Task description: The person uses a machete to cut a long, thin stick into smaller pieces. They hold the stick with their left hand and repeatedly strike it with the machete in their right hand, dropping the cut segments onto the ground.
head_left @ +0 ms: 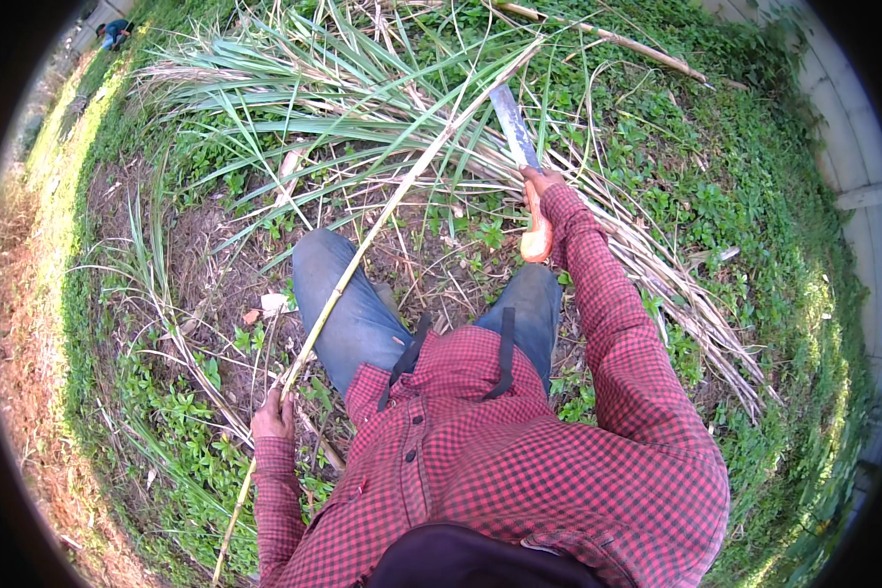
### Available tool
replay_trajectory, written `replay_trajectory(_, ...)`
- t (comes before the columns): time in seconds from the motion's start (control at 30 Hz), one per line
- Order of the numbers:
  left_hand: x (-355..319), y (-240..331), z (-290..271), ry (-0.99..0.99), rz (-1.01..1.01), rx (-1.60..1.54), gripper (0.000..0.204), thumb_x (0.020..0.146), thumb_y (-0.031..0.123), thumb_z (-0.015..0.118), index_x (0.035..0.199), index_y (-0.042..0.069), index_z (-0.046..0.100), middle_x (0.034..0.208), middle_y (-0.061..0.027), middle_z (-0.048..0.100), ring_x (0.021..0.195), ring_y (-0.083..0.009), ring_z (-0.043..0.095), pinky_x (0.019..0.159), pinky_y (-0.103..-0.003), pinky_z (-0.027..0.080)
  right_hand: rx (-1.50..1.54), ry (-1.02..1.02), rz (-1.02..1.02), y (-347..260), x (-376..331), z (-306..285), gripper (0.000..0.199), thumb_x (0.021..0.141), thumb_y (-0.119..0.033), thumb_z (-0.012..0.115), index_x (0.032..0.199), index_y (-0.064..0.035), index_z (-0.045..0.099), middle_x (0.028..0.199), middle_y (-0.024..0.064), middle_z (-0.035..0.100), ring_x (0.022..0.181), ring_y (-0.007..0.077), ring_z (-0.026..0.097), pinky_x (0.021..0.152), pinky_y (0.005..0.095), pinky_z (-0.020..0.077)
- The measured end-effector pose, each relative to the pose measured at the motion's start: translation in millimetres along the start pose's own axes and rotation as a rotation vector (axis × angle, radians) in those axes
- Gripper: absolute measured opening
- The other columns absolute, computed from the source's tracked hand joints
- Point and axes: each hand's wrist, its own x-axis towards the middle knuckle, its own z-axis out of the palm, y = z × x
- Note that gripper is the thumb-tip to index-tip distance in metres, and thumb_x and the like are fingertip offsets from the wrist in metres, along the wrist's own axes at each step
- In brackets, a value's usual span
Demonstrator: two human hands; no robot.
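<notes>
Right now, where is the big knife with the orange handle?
In the head view the knife is at upper centre-right, gripped by the right hand, its blade pointing away over the long green leaves, beside the pale stalk held by the left hand.

Left hand (272, 416) grips long pale cane stalk (382, 220) near lower end, stalk slanting up across jeans toward leafy pile (314, 98). Right hand (542, 182) clutches machete (519, 147) by orange handle, blade pointing up beside stalk. Dry stalks (676, 284) lie at right.
</notes>
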Motion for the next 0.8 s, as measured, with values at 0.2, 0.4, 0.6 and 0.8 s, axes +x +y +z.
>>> replay_trajectory(0.2, 5, 10, -4, 0.008, -0.02, -0.025, 0.026, 0.085, 0.034, 0.052, 0.09, 0.008, 0.055, 0.06, -0.0163, 0.059, 0.054, -0.0331, 0.058, 0.054, -0.042, 0.048, -0.069, -0.023, 0.007, 3, 29, 0, 0.038, 0.079, -0.033, 0.061, 0.095, 0.0008, 0.052, 0.059, 0.0068, 0.055, 0.047, 0.0173, 0.054, 0.046, 0.0304, 0.0465)
replay_trajectory(0.4, -1, 10, -7, 0.068, 0.049, 0.045, 0.023, 0.085, 0.031, 0.053, 0.086, 0.008, 0.054, 0.063, -0.0171, 0.059, 0.055, -0.0338, 0.058, 0.052, -0.042, 0.046, -0.069, -0.114, 0.027, 0, 21, 14, 0.037, 0.078, -0.032, 0.063, 0.09, 0.0025, 0.053, 0.063, 0.0097, 0.058, 0.048, 0.0185, 0.056, 0.043, 0.0311, 0.0463)
replay_trajectory(0.6, -4, 15, 6, 0.183, 0.05, 0.055, 0.02, 0.084, 0.028, 0.055, 0.087, 0.008, 0.054, 0.065, -0.0165, 0.059, 0.054, -0.034, 0.057, 0.048, -0.042, 0.044, -0.399, -0.401, 0.053, -1, -29, 50, 0.044, 0.077, -0.037, 0.062, 0.099, -0.0001, 0.055, 0.064, 0.0054, 0.055, 0.048, 0.0155, 0.053, 0.046, 0.0302, 0.0453)
replay_trajectory(0.8, 5, 32, 6, 0.224, 0.053, -0.012, 0.019, 0.082, 0.027, 0.058, 0.086, 0.009, 0.056, 0.07, -0.013, 0.06, 0.057, -0.0308, 0.058, 0.051, -0.04, 0.045, -0.21, -0.296, -0.057, 10, -23, 53, 0.044, 0.078, -0.035, 0.062, 0.103, 0.0005, 0.054, 0.059, 0.0034, 0.051, 0.047, 0.0141, 0.052, 0.045, 0.0281, 0.0446)
